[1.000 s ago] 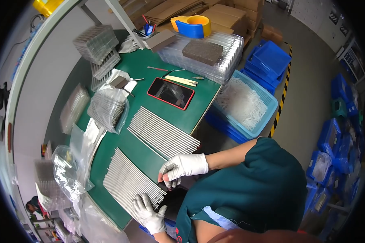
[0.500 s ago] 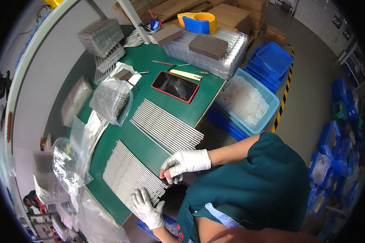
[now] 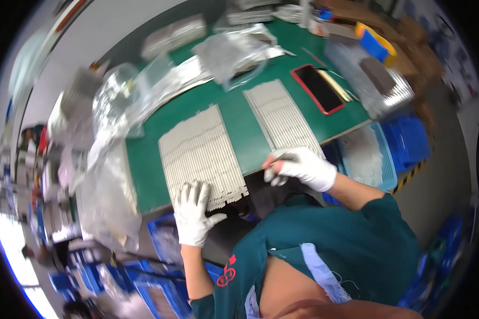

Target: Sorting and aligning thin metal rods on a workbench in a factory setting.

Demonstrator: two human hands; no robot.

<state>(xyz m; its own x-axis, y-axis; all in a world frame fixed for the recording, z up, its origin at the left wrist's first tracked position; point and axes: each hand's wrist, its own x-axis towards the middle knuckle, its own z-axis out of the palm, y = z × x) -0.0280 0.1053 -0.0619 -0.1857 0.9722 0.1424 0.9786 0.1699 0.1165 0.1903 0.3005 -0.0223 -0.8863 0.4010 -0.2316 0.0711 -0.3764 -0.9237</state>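
Note:
Two flat rows of thin grey metal rods lie side by side on a green table (image 3: 243,133). My left hand (image 3: 191,215), in a white glove, rests with fingers stretched out on the near left corner of the wider left row of rods (image 3: 199,151). The near ends of that row are uneven. My right hand (image 3: 303,169) wears a white glove with bare fingertips showing. Its fingers are pinched together by the near end of the narrower right row of rods (image 3: 282,114); whatever they hold is too small to make out.
Beyond the right row lies a red-edged phone (image 3: 318,89). A grey block (image 3: 377,75) and a blue-yellow tape dispenser (image 3: 375,45) sit on clear plastic trays. A light-blue basket (image 3: 388,165) stands off the right edge. Clear plastic bags (image 3: 112,186) hang at the left.
The whole view has turned, so the table sits differently in the picture. My left hand stays at the left row's near end, its fingers straighter. My right hand remains pinched.

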